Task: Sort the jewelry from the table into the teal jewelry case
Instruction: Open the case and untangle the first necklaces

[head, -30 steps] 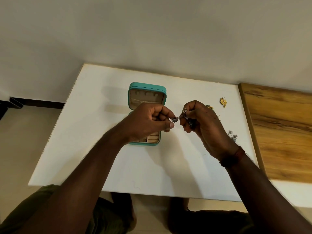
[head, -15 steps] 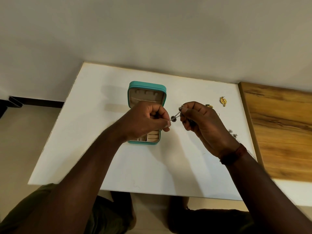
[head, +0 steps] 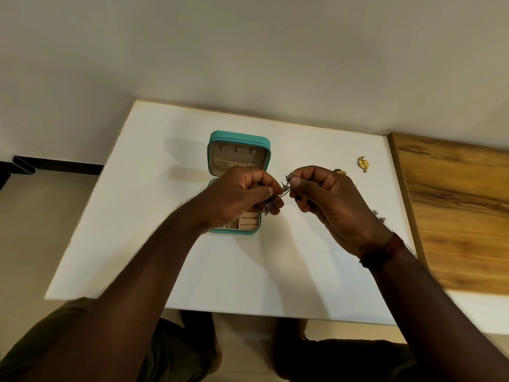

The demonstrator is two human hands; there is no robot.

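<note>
The teal jewelry case (head: 239, 139) lies open on the white table (head: 154, 216), lid propped up at the back, beige compartments inside. My left hand (head: 242, 194) hovers over the case, fingers pinched on a small silver piece of jewelry (head: 283, 190). My right hand (head: 327, 199) pinches the other end of the same silver piece just to the right of the case. A gold earring (head: 363, 164) lies at the far right of the table. Another gold piece (head: 340, 171) peeks out behind my right hand. A small grey piece (head: 378, 215) lies beside my right wrist.
A wooden board (head: 454, 210) adjoins the table's right edge. A pale wall rises behind the table. The floor shows to the left, and my knees sit under the near edge.
Both hands stay together over the case's right side. The silver piece has shifted between the fingertips, with more of it hanging below my left fingers.
</note>
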